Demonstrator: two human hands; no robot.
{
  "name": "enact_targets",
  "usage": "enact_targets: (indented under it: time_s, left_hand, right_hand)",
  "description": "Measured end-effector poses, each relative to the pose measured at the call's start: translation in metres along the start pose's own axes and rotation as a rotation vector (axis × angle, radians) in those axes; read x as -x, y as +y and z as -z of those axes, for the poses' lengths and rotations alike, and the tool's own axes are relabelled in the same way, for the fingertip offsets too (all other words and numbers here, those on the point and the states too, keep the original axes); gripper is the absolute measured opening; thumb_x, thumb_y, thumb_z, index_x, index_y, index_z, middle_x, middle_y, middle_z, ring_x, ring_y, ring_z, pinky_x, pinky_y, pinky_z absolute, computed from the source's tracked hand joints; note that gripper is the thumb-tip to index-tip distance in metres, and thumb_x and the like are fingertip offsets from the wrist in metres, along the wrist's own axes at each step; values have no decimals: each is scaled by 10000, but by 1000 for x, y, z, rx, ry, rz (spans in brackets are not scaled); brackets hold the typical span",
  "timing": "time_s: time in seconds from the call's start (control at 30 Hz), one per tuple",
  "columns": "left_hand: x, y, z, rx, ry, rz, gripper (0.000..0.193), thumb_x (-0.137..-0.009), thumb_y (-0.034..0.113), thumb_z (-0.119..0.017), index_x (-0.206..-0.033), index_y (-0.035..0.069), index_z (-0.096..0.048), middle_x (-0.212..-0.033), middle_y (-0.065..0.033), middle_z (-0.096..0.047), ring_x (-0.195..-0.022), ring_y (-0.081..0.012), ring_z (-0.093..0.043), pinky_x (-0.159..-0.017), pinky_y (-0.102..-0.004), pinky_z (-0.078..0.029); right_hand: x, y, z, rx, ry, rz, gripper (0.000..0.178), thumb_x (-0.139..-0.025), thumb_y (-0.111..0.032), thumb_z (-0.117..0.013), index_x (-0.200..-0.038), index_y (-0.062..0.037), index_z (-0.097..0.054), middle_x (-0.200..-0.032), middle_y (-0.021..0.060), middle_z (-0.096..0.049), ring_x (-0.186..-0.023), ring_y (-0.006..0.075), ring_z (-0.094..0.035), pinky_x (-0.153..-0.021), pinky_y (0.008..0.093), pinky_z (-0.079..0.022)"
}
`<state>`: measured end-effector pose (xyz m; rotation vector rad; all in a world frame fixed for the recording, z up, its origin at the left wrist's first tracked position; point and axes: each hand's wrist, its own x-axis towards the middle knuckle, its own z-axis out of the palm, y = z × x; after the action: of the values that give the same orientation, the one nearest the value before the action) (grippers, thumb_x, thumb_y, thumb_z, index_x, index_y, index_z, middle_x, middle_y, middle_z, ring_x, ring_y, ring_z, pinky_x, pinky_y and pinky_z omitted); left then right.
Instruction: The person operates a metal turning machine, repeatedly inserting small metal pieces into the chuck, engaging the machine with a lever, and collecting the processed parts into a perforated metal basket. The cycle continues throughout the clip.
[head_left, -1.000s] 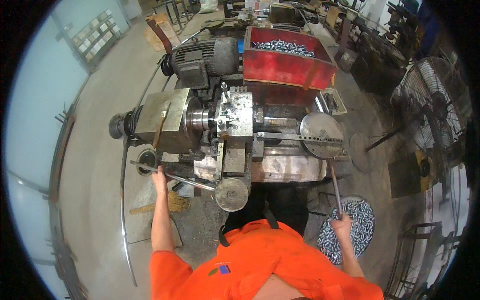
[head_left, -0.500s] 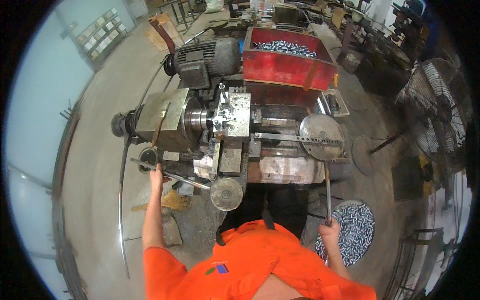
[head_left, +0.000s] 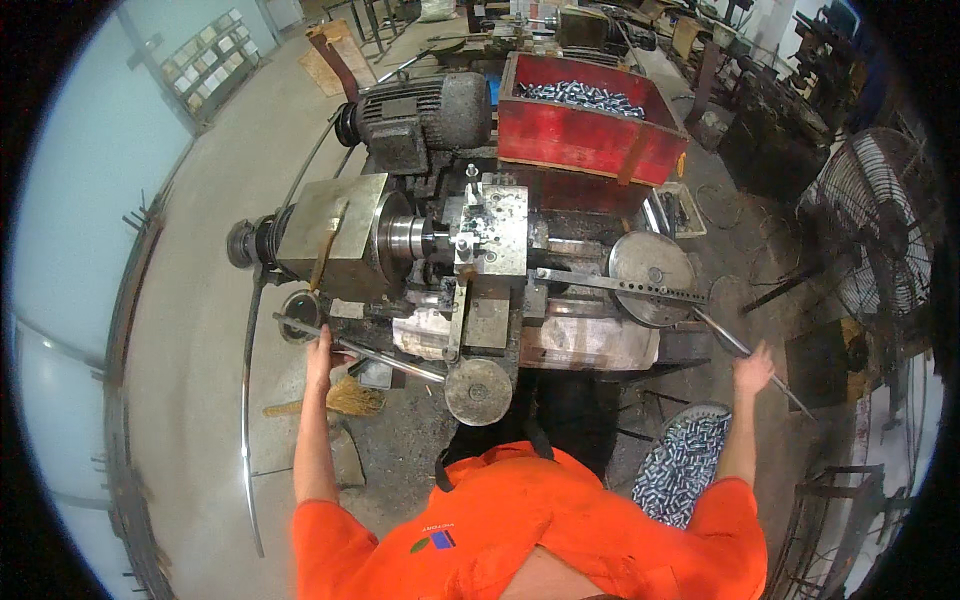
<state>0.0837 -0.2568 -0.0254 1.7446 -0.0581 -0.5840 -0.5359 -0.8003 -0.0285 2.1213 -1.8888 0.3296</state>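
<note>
My left hand (head_left: 319,362) is closed round the left lever (head_left: 395,364), a steel rod fixed to a small round disc (head_left: 477,391) at the front of a lathe-like machine. My right hand (head_left: 753,370) grips the right lever (head_left: 718,330), which slants out from a larger round plate (head_left: 650,272) on the right. A drilled flat bar (head_left: 575,279) joins that plate to the metal tool block (head_left: 505,225). Left of the block is the shiny spindle nose (head_left: 404,239) on its headstock (head_left: 330,240); a gap lies between them.
Behind the machine stand an electric motor (head_left: 420,110) and a red box (head_left: 590,140) of small metal parts. A round container of similar metal parts (head_left: 682,465) is by my right arm. A caged fan (head_left: 870,220) stands at right, a straw broom (head_left: 352,396) lies at left.
My right hand has swung the right lever outward, to the right and away from me. The tool block has slid right, away from the spindle. My left hand keeps its hold.
</note>
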Motion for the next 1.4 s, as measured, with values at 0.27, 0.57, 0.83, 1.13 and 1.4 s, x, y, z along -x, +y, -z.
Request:
enact_targets:
  time_s: [0.27,0.57,0.83,1.13,1.4]
  left_hand:
    - [-30,-113,34,-1261,3,-198,590,-850,540,-475,-1018,-12,-600,-942,-170,-648,-844,-310,-639,-738,-393,-495]
    - [-12,-172,-66,-1062,455,-37,522,-805,564,-510,-778,48,-590,-778,-171,-640,-725,-365,-635,-646,-463,-502]
    - [-25,-128,-10,-1607,-133,-72,408,-852,379,-512,-1111,64,-496,-948,-154,-649,-902,-324,-628,-762,-458,-489]
    - [30,-77,48,-1052,-117,-169,431,-781,328,-614,-1141,94,-580,-922,-210,-637,-850,-361,-614,-729,-435,-481]
    - [112,45,149,-991,693,-414,339,-823,233,-594,-1141,121,-556,-839,-143,-648,-811,-331,-620,-708,-429,-486]
  right_hand:
    - [142,-60,0,-525,-189,243,765,-551,-118,-623,-1293,-57,-450,-1336,264,-384,-1194,409,-417,-999,431,-353]
    - [173,-111,31,-726,-445,364,380,-573,-144,-614,-926,-10,-655,-947,174,-635,-886,339,-612,-803,371,-489]
    - [109,-133,78,-828,-348,520,337,-580,-68,-600,-909,-9,-645,-940,163,-638,-860,330,-617,-756,372,-498]
    - [45,-318,204,-1025,-384,909,393,-574,-65,-589,-961,-14,-638,-952,152,-634,-877,300,-609,-790,336,-479]
    - [83,-506,222,-935,-183,1243,234,-541,-184,-615,-730,-66,-689,-985,154,-628,-903,343,-558,-843,373,-453]
